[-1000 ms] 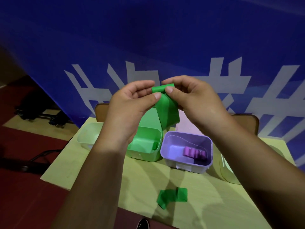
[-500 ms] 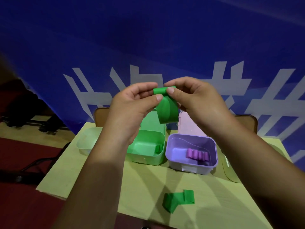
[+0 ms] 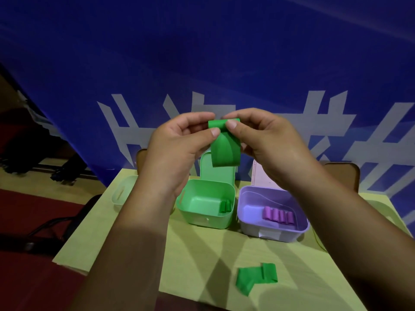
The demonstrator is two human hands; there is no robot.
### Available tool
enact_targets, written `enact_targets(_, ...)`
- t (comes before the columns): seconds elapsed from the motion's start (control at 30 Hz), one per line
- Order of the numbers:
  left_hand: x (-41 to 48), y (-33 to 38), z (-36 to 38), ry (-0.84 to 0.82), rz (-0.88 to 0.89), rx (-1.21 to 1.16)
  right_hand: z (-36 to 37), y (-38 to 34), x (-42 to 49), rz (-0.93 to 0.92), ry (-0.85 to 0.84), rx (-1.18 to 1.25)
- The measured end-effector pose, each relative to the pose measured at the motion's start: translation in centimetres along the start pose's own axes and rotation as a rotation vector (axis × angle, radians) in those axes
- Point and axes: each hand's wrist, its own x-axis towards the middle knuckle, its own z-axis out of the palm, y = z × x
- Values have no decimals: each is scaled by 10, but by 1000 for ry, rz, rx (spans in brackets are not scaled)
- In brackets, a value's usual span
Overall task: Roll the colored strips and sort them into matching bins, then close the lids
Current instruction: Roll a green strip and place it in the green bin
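Green strip (image 3: 225, 151), head view: held in the air above the bins, top end curled into a partial roll, free length hanging down in front of the raised green lid (image 3: 221, 175). The left hand (image 3: 177, 144) pinches the roll's left end between thumb and forefinger. The right hand (image 3: 267, 142) pinches the right end in the same manner.

On the yellow-green table (image 3: 202, 254), the green bin (image 3: 202, 219) stands open and contains green rolls (image 3: 225, 206) against its right wall. Just beside it on the right, the purple bin (image 3: 251, 230) holds a row of purple rolls (image 3: 278, 216). A second green strip (image 3: 256, 277) lies loose and creased near the table's front edge. A clear bin (image 3: 121, 194) sits at the far left, partly hidden by the left forearm.
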Motion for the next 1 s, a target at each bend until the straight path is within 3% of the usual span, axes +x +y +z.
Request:
enact_targets(0.37,4,-4,-20,35,14,101,13,4,9,13,3,22)
enact_targets(0.7,10,-10,-25,20,-56,22,16,10,15,-16,21,-37)
enact_targets(1.0,18,-14,-33,46,14,100,23,16,24,23,3,-56)
